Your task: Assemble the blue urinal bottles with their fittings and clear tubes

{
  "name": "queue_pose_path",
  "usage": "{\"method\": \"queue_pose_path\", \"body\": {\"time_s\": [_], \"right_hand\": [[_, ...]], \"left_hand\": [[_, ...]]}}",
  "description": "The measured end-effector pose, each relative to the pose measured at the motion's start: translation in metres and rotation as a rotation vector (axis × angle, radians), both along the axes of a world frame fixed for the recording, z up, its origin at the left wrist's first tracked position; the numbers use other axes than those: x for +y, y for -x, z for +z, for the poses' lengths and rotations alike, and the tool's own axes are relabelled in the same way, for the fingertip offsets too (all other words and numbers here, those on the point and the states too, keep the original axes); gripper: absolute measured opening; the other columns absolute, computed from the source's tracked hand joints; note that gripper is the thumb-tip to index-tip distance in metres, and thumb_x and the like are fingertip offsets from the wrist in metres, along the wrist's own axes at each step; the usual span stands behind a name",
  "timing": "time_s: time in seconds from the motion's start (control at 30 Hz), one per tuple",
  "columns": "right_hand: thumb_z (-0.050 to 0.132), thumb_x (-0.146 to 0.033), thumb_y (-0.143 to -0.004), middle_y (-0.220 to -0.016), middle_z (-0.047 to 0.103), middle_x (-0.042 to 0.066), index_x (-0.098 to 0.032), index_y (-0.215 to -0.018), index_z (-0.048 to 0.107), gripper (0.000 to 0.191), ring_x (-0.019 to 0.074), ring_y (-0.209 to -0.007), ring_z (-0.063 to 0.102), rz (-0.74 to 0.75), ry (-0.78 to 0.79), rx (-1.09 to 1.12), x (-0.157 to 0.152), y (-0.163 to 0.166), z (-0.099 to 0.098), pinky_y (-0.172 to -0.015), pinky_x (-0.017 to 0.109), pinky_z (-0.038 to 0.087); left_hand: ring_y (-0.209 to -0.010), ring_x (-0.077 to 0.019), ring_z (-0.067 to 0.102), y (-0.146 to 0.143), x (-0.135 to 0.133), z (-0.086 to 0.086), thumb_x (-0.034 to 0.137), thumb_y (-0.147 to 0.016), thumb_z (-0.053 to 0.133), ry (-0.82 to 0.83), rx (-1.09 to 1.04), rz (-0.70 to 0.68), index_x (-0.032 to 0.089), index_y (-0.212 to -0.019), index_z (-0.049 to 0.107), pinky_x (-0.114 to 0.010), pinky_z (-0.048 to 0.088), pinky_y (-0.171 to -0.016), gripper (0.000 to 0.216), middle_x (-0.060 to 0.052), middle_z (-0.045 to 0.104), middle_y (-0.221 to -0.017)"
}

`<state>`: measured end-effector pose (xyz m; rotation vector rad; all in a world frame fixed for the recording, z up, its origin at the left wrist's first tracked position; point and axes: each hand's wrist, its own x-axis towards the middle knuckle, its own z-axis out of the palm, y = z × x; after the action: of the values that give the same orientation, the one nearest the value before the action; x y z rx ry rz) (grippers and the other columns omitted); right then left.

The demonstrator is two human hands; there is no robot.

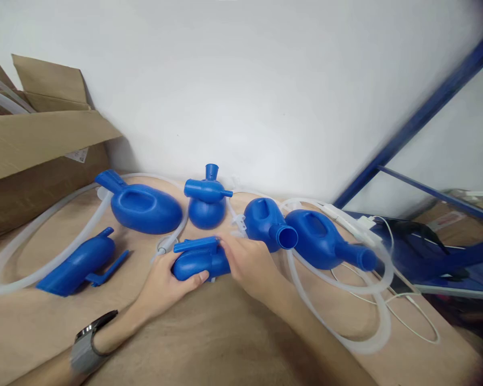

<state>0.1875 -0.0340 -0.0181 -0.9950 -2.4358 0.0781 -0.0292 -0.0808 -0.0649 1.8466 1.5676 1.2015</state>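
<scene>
Both my hands hold a blue hollow plastic piece [194,264] with a flat bar along its top, low over the table. My left hand [165,284] wraps its left end, thumb across the near side. On the right end, my right hand [251,265] closes with its fingers; part of the piece is hidden there. A similar blue piece with a side arm [78,265] lies to the left. Behind my hands, another blue piece [204,190] rests across a blue bottle [206,213]. Blue handled urinal bottles stand around: one at left [147,209], two at right [261,214] [314,238].
Clear plastic tubing [76,244] loops over the wooden table [153,343], with more tubing [380,327] at right. An open cardboard box [48,177] stands at left. A white power strip [350,225] with cables and a blue metal frame [422,118] are at right.
</scene>
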Motion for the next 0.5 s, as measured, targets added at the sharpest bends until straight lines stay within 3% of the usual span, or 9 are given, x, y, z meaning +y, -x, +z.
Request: {"method": "queue_pose_path", "body": {"time_s": [0.1, 0.2, 0.3, 0.5], "right_hand": [[0.046, -0.012, -0.105, -0.095, 0.082, 0.011, -0.013, -0.12, 0.071, 0.03, 0.0259, -0.079, 0.079, 0.047, -0.019, -0.033, -0.001, -0.001, 0.003, -0.064, 0.033, 0.056], [0.04, -0.017, -0.11, -0.119, 0.08, 0.015, -0.011, -0.132, 0.067, 0.035, 0.0271, -0.108, 0.078, 0.137, -0.064, 0.116, 0.0, 0.001, 0.001, -0.089, 0.039, 0.064], [0.038, -0.018, -0.111, -0.138, 0.073, 0.015, -0.013, -0.149, 0.057, 0.042, 0.025, -0.132, 0.069, 0.221, -0.087, 0.195, 0.001, 0.003, -0.003, -0.108, 0.041, 0.061], [0.038, -0.006, -0.104, -0.152, 0.061, 0.024, -0.006, -0.168, 0.024, 0.066, 0.0299, -0.147, 0.056, 0.309, -0.234, 0.124, 0.0, 0.008, -0.01, -0.114, 0.048, 0.058]], "left_hand": [[-0.077, -0.0299, 0.078, 0.0, 0.0, 0.001, 0.06, -0.078, 0.078, 0.004, 0.026, 0.04, 0.022, -0.093, 0.081, -0.04, 0.065, -0.072, 0.042, -0.005, 0.083, -0.088], [-0.082, -0.0302, 0.079, 0.001, -0.001, 0.002, 0.059, -0.079, 0.078, -0.03, 0.027, 0.047, 0.023, -0.101, 0.081, -0.045, 0.066, -0.083, 0.043, -0.005, 0.083, -0.092], [-0.087, -0.0308, 0.08, 0.0, -0.002, 0.002, 0.057, -0.08, 0.077, -0.066, 0.005, 0.036, 0.023, -0.109, 0.08, -0.047, 0.065, -0.089, 0.044, -0.005, 0.084, -0.097], [-0.103, -0.0355, 0.079, -0.002, -0.003, -0.002, 0.055, -0.083, 0.075, -0.081, -0.009, 0.03, 0.024, -0.12, 0.078, -0.05, 0.066, -0.089, 0.048, -0.008, 0.083, -0.115]]}}
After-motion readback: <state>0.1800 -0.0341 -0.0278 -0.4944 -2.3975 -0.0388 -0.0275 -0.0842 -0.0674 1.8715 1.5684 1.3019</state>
